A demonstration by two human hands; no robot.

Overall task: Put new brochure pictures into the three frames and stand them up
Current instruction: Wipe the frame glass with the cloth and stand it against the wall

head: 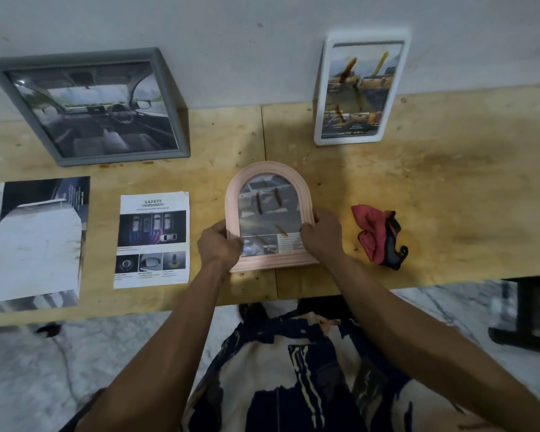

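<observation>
We see the wooden surface (434, 188) running under both hands, against a pale wall (247, 42). Far to the upper left of the left hand, the grey frame (181, 120) leans on the wall with a car-interior picture in it. Well left of that hand lies a big brochure (38, 241), a white sheet covering most of it. Up and to the right of the right hand, the white frame (320, 120) stands upright against the wall, a brochure picture inside.

Between our hands is the pink frame (270, 263), arched at the top, its lower edge on or just above the surface, we cannot tell which, and a brochure picture showing behind its glass. The left hand (220, 244) grips the frame's lower left side, fingers curled round the edge. The right hand (323, 236) grips the lower right side, thumb on the front.

Just left of the left hand lies the safety sheet (152, 240), flat on the surface. Just right of the right hand, apart from it, sits a crumpled red and black cloth (379, 236).
</observation>
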